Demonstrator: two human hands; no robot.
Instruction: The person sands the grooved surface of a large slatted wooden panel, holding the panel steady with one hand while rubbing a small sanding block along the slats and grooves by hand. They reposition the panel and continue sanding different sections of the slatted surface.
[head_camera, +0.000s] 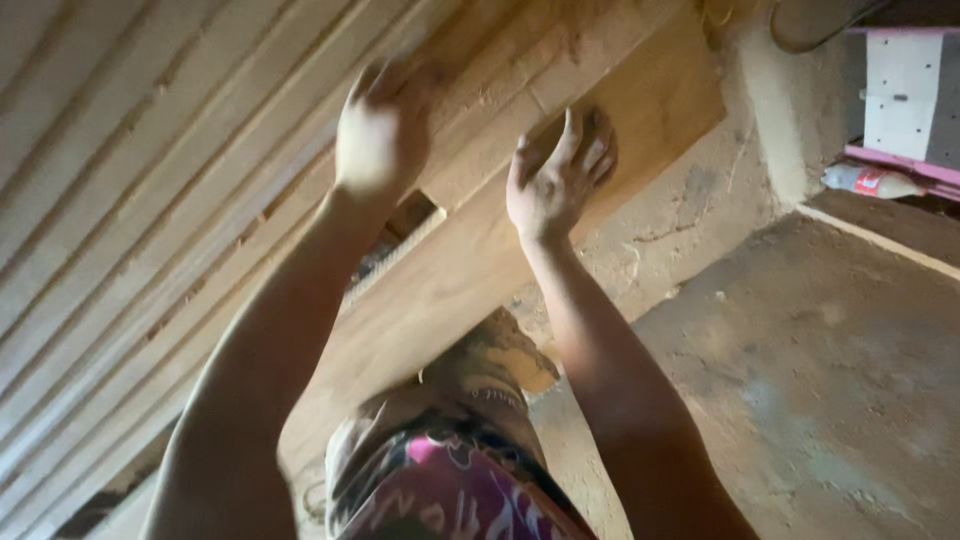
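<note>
Both my arms reach forward over a stack of wooden planks. My left hand (378, 128) rests palm-down on a light plank (520, 70), blurred by motion, fingers spread. My right hand (556, 178) presses on a wide brown board (650, 100) just right of it, fingers apart. Neither hand visibly wraps around anything. A dark gap (405, 225) shows between the boards below my left wrist. My knee in patterned cloth (480, 370) sits under the arms.
Long pale planks (150, 180) lie side by side across the left. A dusty concrete floor (800, 380) fills the right. A plastic bottle (865, 182) lies by a pink and white object (905, 95) at the far right.
</note>
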